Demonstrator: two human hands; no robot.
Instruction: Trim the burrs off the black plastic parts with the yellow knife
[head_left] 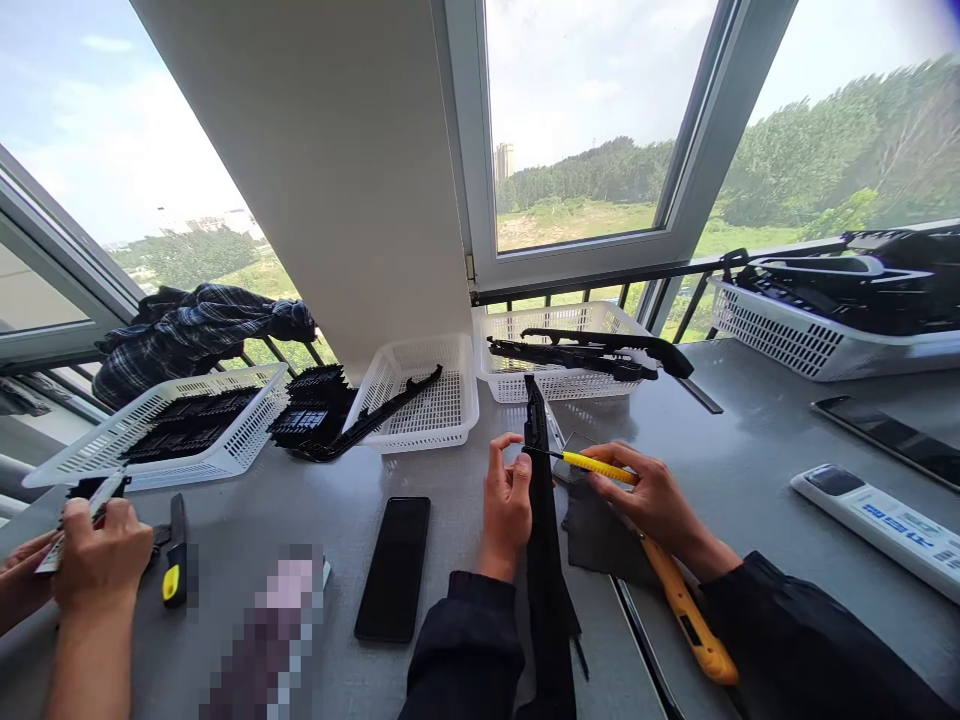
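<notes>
A long black plastic trim strip (541, 520) runs upright in front of me, from the table edge toward the baskets. My left hand (506, 500) closes on its left side, thumb against it and index finger raised. My right hand (660, 500) grips a slim yellow-handled tool (600, 467) with a thin dark tip. That tip reaches the strip near my left thumb; its exact kind is unclear. Beneath my right hand lie a dark cloth (596, 530) and an orange-handled tool with a small display (694, 625).
White baskets (469, 420) with black parts line the window side. A black phone (394, 570) lies left of my arm; a white power strip-like device (877, 525) and another dark phone (892, 435) lie right. At far left, another person's hands (105, 555) work near a yellow-black knife (175, 560).
</notes>
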